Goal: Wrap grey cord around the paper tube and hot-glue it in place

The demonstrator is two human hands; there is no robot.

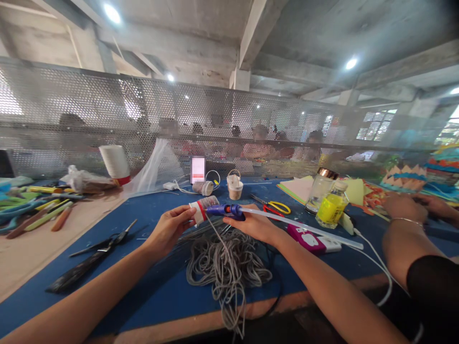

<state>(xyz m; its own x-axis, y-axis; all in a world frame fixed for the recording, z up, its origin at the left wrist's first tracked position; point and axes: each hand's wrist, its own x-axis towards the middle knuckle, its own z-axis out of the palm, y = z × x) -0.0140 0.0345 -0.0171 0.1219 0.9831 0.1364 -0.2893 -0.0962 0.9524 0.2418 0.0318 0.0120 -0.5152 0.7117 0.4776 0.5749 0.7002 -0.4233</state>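
My left hand [171, 228] is closed on a small white paper cup [195, 213] with a red band, tilted on its side. Grey cord wraps part of the cup, and a strand runs down from it to a loose heap of grey cord [229, 263] on the blue table. My right hand [256, 223] grips a blue hot glue gun [224, 210], its nozzle close to the cup; whether they touch I cannot tell. A long translucent glue stick [304, 227] sticks out of the gun's back, over my right wrist.
Black-handled scissors [96, 255] lie at left, yellow-handled scissors [276, 208] behind my right hand. A yellow bottle [332, 208], a glass jar [319, 191], a purple case [306, 239], a small basket [234, 187] and a phone [198, 169] stand around. A co-worker's arm [405, 239] is at right.
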